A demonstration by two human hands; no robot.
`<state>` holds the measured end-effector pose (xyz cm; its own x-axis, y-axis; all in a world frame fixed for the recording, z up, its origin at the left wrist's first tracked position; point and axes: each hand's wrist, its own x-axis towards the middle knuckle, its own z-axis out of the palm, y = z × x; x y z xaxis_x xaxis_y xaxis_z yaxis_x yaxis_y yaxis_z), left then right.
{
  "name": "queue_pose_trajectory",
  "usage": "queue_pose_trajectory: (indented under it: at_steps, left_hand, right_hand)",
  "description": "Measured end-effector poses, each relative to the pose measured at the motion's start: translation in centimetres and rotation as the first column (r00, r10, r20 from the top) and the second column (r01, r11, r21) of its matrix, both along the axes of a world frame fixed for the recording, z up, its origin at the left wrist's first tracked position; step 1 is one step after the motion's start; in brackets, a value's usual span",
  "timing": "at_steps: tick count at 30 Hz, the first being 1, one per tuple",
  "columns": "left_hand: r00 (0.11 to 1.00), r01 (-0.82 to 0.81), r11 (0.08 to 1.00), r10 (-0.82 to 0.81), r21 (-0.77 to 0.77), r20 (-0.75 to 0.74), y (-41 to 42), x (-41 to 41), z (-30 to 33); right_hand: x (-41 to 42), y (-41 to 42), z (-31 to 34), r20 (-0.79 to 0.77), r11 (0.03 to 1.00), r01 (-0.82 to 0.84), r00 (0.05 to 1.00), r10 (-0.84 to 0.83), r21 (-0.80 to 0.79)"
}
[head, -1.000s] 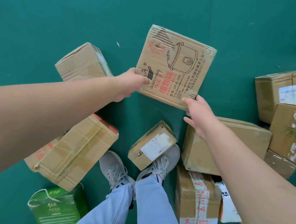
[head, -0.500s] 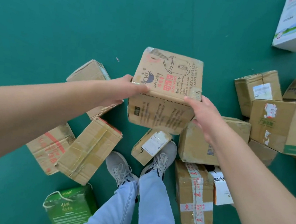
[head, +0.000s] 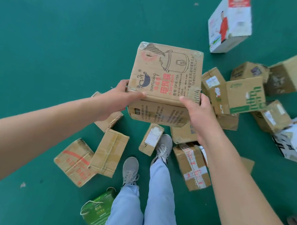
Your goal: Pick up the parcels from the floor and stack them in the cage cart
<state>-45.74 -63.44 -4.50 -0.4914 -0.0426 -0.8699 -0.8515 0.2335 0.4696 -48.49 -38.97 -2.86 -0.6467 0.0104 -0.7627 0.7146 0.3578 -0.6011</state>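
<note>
Cardboard slow-cooker box [head: 166, 76] off floor, held before me. Left hand [head: 125, 97], right hand [head: 196, 110]: fingers grip near corners. I judge stiff, moderately heavy, fragile inside; better support underneath.

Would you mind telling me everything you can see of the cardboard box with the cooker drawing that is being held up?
The cooker box is a brown corrugated carton, roughly cubic, with scuffed, taped corners. Its upper face carries a line drawing of a slow cooker, a dark bowl logo, "DUNFUXIANG", red characters and "DFX-15A"; the near side face has small blurred print. It is lifted clear of the green floor, above other parcels. The left hand and right hand grip its near corners, thumbs over the upper face.
</note>
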Motion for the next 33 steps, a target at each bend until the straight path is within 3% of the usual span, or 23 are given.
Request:
queue_pose_trajectory:
  at_steps: [14,24,33]
  left_hand:
    - [0.944,0.301,0.946,-0.278,0.118,-0.180,8.2,9.9,27.1]
    - [0.826,0.510,0.857,-0.464,0.073,-0.320,18.7,12.3,38.2]
    - [0.534,0.805,0.592,-0.753,-0.042,-0.384,35.3,19.3,42.5]
  right_hand:
    - [15.7,8.5,28.7,-0.242,0.951,0.259,0.946,-0.215,0.167]
    - [25.8,15.9,38.5,-0.359,0.825,0.558,0.791,-0.496,0.090]
    - [39.9,27.6,41.9,-0.437,0.576,0.816,0.534,-0.724,0.044]
